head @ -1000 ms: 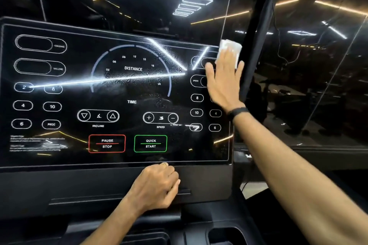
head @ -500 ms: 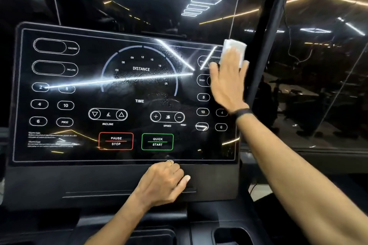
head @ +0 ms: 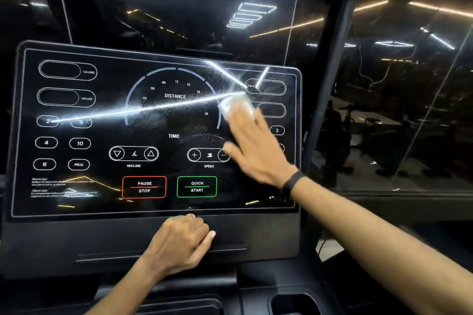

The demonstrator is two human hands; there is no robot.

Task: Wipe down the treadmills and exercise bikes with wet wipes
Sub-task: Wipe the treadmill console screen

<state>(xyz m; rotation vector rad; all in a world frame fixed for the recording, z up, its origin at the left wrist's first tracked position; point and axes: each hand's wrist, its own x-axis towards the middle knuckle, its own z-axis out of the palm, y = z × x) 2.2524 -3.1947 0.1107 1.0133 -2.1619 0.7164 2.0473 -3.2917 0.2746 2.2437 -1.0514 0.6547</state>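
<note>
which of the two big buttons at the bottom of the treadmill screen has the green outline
The QUICK START button, the right one of the pair. The PAUSE STOP button beside it is outlined red.

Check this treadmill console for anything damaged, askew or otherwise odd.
No damage stands out. The console screen sits level with no visible cracks. The only oddity is a patch of streaky wet smears around the DISTANCE dial, left of the wet wipe under the right hand. The bright lines look like ceiling-light reflections.
</note>
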